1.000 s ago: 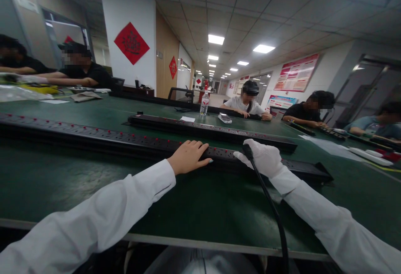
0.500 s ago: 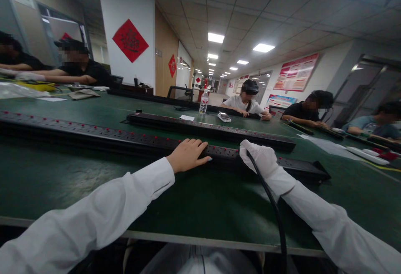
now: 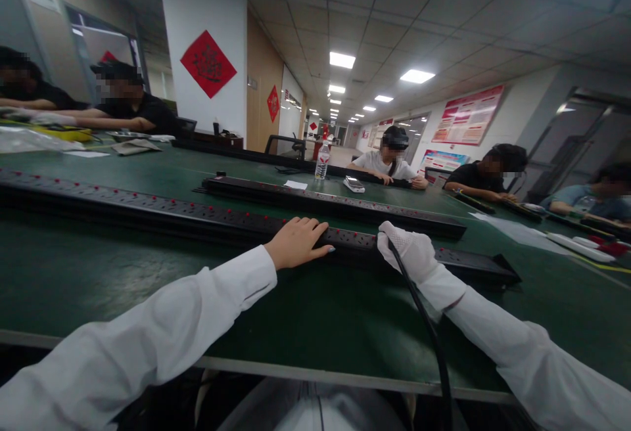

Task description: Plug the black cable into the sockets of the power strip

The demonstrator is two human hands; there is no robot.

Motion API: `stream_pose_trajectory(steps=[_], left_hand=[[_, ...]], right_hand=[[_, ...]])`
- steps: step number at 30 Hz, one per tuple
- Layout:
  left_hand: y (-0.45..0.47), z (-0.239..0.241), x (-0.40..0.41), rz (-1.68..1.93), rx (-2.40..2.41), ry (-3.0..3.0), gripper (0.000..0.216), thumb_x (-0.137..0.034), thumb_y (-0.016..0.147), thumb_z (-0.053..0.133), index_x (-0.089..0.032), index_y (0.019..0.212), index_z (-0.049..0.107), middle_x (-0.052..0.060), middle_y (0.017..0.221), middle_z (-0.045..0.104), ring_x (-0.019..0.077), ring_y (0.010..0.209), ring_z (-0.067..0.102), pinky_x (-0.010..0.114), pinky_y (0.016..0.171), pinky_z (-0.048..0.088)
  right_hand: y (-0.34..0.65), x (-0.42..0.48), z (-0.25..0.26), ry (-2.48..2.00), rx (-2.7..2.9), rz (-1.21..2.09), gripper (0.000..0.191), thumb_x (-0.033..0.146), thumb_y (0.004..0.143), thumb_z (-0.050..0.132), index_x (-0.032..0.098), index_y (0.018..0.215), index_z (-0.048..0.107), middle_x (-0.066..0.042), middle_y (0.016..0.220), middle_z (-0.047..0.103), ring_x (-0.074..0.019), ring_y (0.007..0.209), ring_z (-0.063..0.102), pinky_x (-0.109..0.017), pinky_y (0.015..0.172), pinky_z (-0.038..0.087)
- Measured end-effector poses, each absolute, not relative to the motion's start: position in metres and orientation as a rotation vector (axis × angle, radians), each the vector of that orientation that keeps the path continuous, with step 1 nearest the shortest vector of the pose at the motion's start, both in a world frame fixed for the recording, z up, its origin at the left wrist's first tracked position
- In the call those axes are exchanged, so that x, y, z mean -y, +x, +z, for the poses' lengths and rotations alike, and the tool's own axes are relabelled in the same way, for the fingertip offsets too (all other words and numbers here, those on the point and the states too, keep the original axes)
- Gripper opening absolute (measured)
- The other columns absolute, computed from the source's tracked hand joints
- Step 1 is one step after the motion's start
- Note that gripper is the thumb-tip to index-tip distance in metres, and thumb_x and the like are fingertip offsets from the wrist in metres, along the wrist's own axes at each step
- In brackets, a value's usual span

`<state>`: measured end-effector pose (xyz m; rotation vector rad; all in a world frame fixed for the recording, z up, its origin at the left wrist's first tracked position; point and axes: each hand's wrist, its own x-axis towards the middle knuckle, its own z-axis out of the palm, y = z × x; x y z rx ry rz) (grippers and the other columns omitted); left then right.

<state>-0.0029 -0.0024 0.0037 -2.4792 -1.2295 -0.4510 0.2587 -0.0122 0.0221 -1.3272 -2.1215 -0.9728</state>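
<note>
A long black power strip (image 3: pixel 236 219), lined with sockets and small red parts, lies across the green table in front of me. My bare left hand (image 3: pixel 299 243) rests on top of it, fingers spread over its far edge and thumb toward the right. Farther right, my gloved right hand (image 3: pixel 408 251) is closed around the end of a black power cord (image 3: pixel 424 316) at the strip's socket face. The glove hides the cord's end, so I cannot tell whether it sits in a socket. From there the cord hangs over the table's front edge.
Behind lies a second black strip (image 3: pixel 335 204), with another (image 3: pixel 236 152) farther back. A water bottle (image 3: pixel 322 160), a phone (image 3: pixel 353 184) and a white paper (image 3: pixel 296 184) stand or lie between them. Several people sit around the table, one person (image 3: pixel 389 158) opposite me.
Both hands keep their places on the strip, the right still gripping the cord. The whole view has shifted very slightly.
</note>
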Motion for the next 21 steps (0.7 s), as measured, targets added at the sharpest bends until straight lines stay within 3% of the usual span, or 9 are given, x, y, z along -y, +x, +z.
stream_pose_trajectory(steps=[21], left_hand=[[-0.0023, 0.0049, 0.0027, -0.437, 1.216, -2.511, 0.061, -0.059, 0.084, 0.025, -0.017, 0.125, 0.038, 0.011, 0.111, 0.055, 0.0231, 0.1, 0.052, 0.035, 0.084, 0.037]], right_hand=[[0.263, 0.0046, 0.0121, -1.285, 2.052, -0.844, 0.026, 0.038, 0.082, 0.04, 0.022, 0.082, 0.06, 0.002, 0.064, 0.065, -0.0079, 0.049, 0.054, -0.019, 0.05, 0.029]])
